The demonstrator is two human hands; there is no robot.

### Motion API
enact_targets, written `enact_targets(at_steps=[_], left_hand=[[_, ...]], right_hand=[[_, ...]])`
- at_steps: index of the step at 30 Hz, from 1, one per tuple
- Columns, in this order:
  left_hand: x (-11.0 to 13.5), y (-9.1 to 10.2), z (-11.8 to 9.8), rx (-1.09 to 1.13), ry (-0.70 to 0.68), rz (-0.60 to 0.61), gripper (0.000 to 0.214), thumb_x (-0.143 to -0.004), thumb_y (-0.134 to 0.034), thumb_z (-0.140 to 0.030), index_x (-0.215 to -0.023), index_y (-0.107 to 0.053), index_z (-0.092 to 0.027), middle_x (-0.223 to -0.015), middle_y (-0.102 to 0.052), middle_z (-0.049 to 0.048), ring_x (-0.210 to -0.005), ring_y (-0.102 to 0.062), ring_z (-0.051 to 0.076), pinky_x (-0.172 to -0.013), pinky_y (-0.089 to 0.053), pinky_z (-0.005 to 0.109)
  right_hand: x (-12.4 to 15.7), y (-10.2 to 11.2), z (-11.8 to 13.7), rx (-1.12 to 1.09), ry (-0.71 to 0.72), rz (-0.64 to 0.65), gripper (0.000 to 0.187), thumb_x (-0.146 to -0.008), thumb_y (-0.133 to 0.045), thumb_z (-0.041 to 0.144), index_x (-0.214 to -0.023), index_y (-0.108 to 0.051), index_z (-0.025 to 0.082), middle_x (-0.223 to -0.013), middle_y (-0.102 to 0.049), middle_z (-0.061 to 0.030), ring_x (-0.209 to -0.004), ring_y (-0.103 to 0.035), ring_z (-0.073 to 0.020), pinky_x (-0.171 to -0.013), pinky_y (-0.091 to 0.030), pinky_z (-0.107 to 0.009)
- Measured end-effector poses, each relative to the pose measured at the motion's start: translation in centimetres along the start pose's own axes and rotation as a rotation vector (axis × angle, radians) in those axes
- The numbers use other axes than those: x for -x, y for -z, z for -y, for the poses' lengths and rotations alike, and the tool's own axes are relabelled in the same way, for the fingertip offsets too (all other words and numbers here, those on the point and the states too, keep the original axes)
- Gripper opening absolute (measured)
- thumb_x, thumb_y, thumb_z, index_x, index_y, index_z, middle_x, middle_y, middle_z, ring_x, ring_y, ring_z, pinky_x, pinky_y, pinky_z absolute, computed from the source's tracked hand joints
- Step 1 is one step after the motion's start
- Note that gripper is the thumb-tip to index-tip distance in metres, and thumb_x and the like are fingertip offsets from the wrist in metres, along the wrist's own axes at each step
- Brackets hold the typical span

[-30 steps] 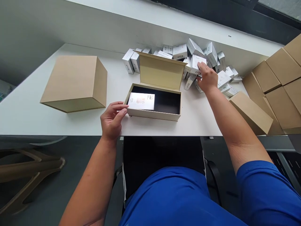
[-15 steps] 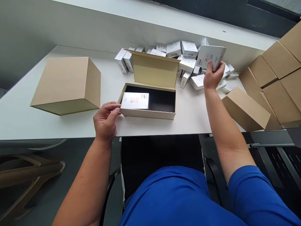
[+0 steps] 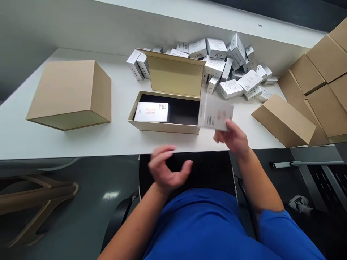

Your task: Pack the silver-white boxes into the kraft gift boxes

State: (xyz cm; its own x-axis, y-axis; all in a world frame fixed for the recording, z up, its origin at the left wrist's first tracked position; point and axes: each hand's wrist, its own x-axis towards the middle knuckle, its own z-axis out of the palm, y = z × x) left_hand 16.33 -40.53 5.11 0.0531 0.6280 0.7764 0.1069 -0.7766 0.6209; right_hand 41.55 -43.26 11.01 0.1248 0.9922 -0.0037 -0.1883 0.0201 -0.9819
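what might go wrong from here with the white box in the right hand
1. The right hand pinches the white box by its lower edge only, in mid-air and blurred, so it may slip.
2. It hangs at the right end of the open tan box and could catch that wall or knock the upright lid.
The left hand is open, supporting nothing.

White bench (image 3: 114, 139) carries: big brown box (image 3: 69, 94) left, open gift box (image 3: 168, 108) centre, small white boxes (image 3: 233, 68) heaped behind, brown cartons (image 3: 284, 121) right.
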Motion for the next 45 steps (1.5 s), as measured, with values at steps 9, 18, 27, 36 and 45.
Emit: enact_targets(at_steps=[9, 18, 27, 36, 45], left_hand=[[0.3, -2.8, -3.2, 0.576, 1.075, 0.396, 0.06, -0.079, -0.088, -0.067, -0.103, -0.058, -0.021, -0.09, -0.071, 0.0048, -0.063, -0.069, 0.017, -0.06, -0.063, 0.034], [0.2, -3.1, -2.6, 0.426, 1.132, 0.159, 0.06, -0.071, -0.096, -0.057, -0.108, -0.064, -0.022, -0.101, -0.073, 0.0043, -0.087, -0.073, 0.02, -0.067, -0.068, 0.029], [-0.5, -3.9, -3.0, 0.455, 1.132, 0.33, 0.053, -0.073, -0.095, -0.054, -0.104, -0.066, -0.022, -0.094, -0.074, 0.0036, -0.08, -0.073, 0.02, -0.068, -0.068, 0.031], [-2.6, -7.2, -3.0, 0.516, 1.246, 0.537, 0.061, -0.077, -0.089, -0.056, -0.118, -0.064, -0.019, -0.111, -0.077, 0.01, -0.085, -0.077, 0.022, -0.069, -0.07, 0.034], [-4.1, -9.6, -2.8, 0.503, 1.218, 0.687, 0.053, -0.078, -0.087, -0.052, -0.111, -0.062, -0.019, -0.096, -0.078, 0.0069, -0.064, -0.073, 0.017, -0.057, -0.063, 0.028]], right_hand=[[3.9, 1.8, -0.2, 0.387, -0.092, 0.456, 0.049, -0.1, -0.062, 0.072, -0.11, -0.064, 0.024, -0.092, -0.066, -0.0026, -0.072, -0.057, -0.0157, -0.068, -0.053, -0.032], [-11.3, 10.6, -1.9, 1.293, 0.117, -0.727, 0.095, -0.089, -0.069, 0.076, -0.161, -0.038, 0.023, -0.171, -0.037, -0.024, -0.162, -0.031, -0.0415, -0.128, -0.032, -0.069], [-14.8, 11.6, -2.1, 1.481, 0.113, -0.759, 0.052, -0.098, -0.06, 0.031, -0.149, -0.057, 0.02, -0.152, -0.057, -0.021, -0.153, -0.046, -0.0407, -0.126, -0.036, -0.072], [-6.3, 12.0, 2.2, 0.768, 0.235, -0.534, 0.074, -0.104, -0.029, 0.083, -0.153, -0.047, 0.031, -0.124, -0.071, -0.0117, -0.109, -0.076, -0.0264, -0.073, -0.065, -0.036], [2.4, 8.4, 8.8, 0.44, 0.143, -0.273, 0.056, -0.079, -0.089, 0.068, -0.114, -0.07, 0.028, -0.084, -0.071, -0.003, -0.08, -0.074, -0.0254, -0.061, -0.062, -0.039]])
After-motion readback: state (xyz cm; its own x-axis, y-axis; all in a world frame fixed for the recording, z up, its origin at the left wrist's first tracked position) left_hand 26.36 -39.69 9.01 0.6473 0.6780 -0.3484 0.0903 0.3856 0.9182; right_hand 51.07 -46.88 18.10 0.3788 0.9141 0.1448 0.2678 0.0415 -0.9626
